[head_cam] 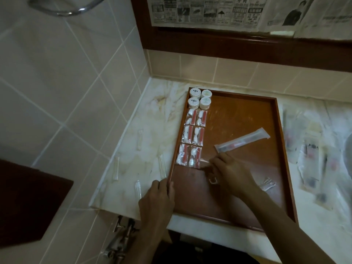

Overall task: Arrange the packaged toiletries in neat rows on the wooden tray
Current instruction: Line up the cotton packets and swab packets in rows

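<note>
The wooden tray [247, 111] lies on the marble counter. Several round white jars [200, 99] stand in its far left corner. Below them, red-and-white sachets [193, 137] lie in two neat columns. A long toothbrush packet [242, 140] rests slanted in the tray's middle. My left hand [159, 199] grips the tray's left rim. My right hand [228, 172] is inside the tray, fingers pinched on a clear packet [206, 164] beside the lowest sachets. A small clear packet [267, 184] lies right of my wrist.
Thin clear packets [162, 166] are scattered on the counter [152, 121] left of the tray. A blurred heap of packaged items [312, 153] lies to its right. Tiled walls close the corner; a newspaper-covered mirror [228, 12] hangs behind. Pipes [122, 239] show below the counter edge.
</note>
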